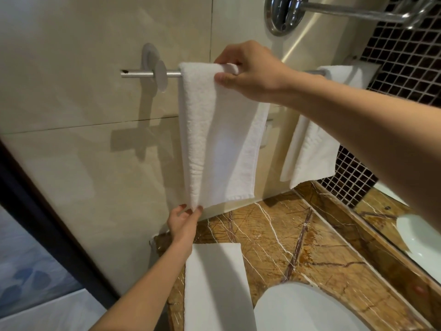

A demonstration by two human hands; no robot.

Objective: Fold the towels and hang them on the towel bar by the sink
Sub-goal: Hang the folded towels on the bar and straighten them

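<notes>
Counter towel (214,287): folded flat, white, lying on the marble counter (317,237) beside the basin (300,311).
Hung towel (214,139): draped over the towel bar (143,74); a second towel (310,151) hangs further along.
Right hand (253,72): I see thumb in front, fingers curled behind, gripping the fold on the bar.
Left hand (183,223): fingertips pinch its lower corner, just above the counter.
</notes>
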